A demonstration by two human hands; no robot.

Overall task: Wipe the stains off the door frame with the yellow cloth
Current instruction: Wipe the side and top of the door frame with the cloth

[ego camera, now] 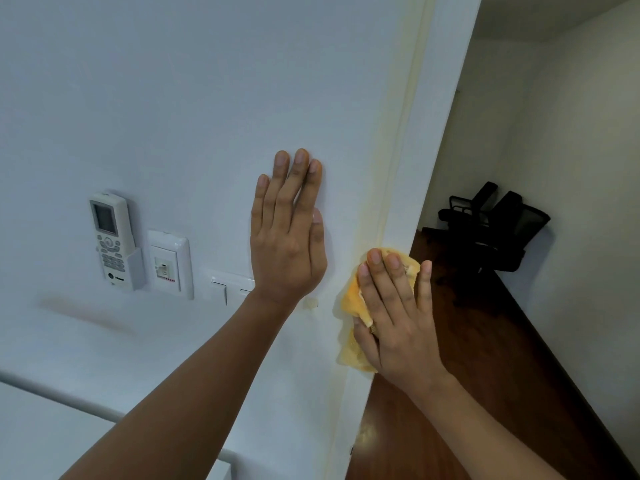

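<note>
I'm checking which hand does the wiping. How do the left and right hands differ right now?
The left hand lies bare on the white wall, while the right hand presses the yellow cloth against the door frame. The left hand sits higher, beside the frame; the right sits lower, on the frame's edge. Both have straight fingers pointing up, backs toward the camera.
</note>
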